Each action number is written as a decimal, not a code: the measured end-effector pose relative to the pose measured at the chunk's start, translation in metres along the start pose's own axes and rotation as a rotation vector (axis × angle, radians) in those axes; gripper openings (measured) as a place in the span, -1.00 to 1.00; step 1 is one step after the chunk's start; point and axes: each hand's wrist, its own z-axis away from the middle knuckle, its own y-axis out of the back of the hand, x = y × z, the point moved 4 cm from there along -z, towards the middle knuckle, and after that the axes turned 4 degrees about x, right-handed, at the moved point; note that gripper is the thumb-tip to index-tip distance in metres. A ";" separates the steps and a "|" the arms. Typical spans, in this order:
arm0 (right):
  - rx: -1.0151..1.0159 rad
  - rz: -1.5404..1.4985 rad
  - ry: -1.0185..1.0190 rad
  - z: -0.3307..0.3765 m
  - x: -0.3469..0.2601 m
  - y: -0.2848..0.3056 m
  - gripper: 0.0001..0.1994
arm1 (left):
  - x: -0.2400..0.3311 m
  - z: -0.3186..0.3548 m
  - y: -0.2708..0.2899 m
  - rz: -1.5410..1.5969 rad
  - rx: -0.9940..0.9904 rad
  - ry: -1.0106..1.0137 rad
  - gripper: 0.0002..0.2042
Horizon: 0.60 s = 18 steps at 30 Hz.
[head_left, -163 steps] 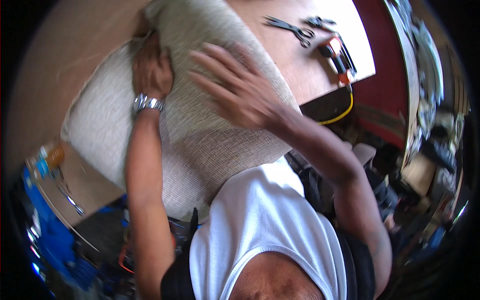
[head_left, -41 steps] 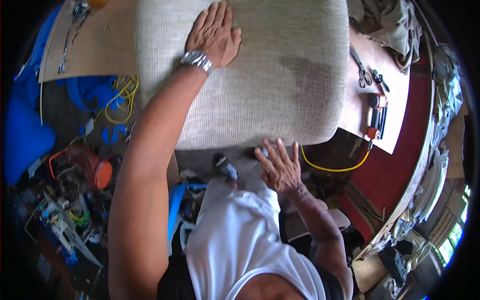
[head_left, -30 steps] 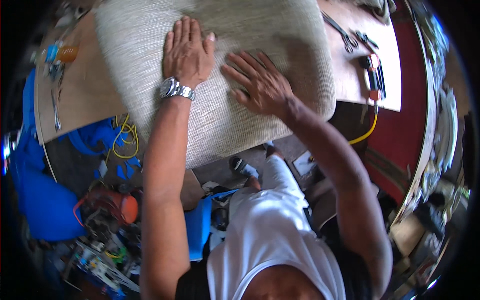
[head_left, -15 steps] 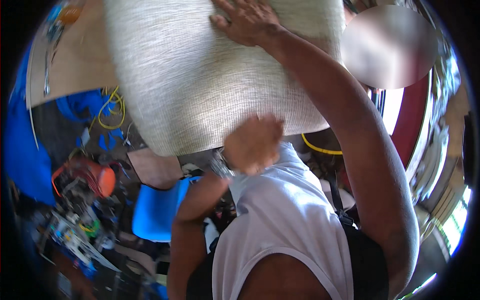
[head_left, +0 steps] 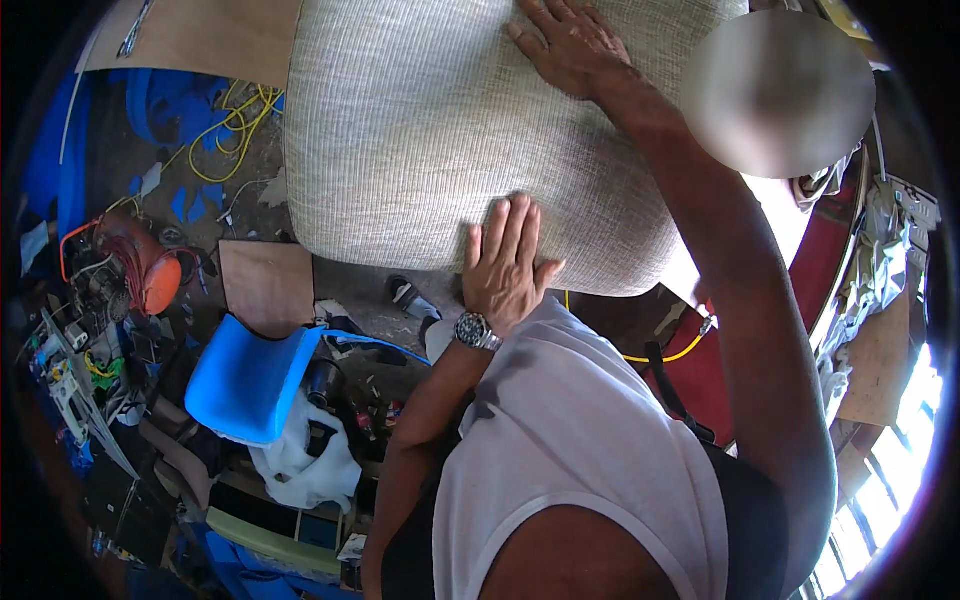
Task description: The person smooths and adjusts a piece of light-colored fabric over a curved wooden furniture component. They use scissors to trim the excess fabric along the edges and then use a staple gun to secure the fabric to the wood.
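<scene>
A large padded cushion [head_left: 400, 160] in beige woven fabric, with rounded corners, fills the upper middle of the view. My left hand [head_left: 503, 268], with a metal watch [head_left: 475, 330] on its wrist, rests on the cushion's near edge, fingers stretched out and thumb apart. Farther up, toward the right side of the fabric, my right hand [head_left: 572, 48] lies flat with its fingers spread. Neither hand grips anything. The cushion's far end runs out of view.
At the left are a blue padded piece [head_left: 255, 385], a brown board [head_left: 265, 285], a coiled yellow hose [head_left: 235, 135] and an orange machine [head_left: 150, 265]. White fluffy material [head_left: 310, 460] lies below the blue piece. A red surface [head_left: 690, 375] stands at the right.
My left hand, blurred near my body before, now lies with straight fingers on the cushion's near edge. My right hand stays on the fabric. The whole view has shifted.
</scene>
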 end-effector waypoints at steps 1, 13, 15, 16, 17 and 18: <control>0.003 -0.030 0.009 -0.002 0.004 0.002 -0.31 | -0.001 -0.018 0.005 0.014 -0.014 0.017 -0.20; 0.084 -0.331 -0.006 -0.010 0.012 -0.024 -0.33 | -0.040 -0.203 0.007 -0.261 0.003 -0.154 -0.10; 0.033 -0.414 0.036 -0.003 0.014 -0.004 -0.33 | -0.044 -0.224 0.011 -0.258 0.041 -0.208 -0.08; 0.017 -0.669 -0.036 0.013 0.014 0.011 -0.39 | -0.048 -0.230 0.012 -0.243 0.056 -0.219 -0.04; 0.193 -0.600 0.025 0.032 0.009 0.016 -0.40 | -0.055 -0.230 0.012 -0.308 0.029 -0.282 -0.03; 0.366 -0.512 0.087 0.054 0.007 0.022 -0.41 | -0.065 -0.233 0.011 -0.364 0.011 -0.340 -0.03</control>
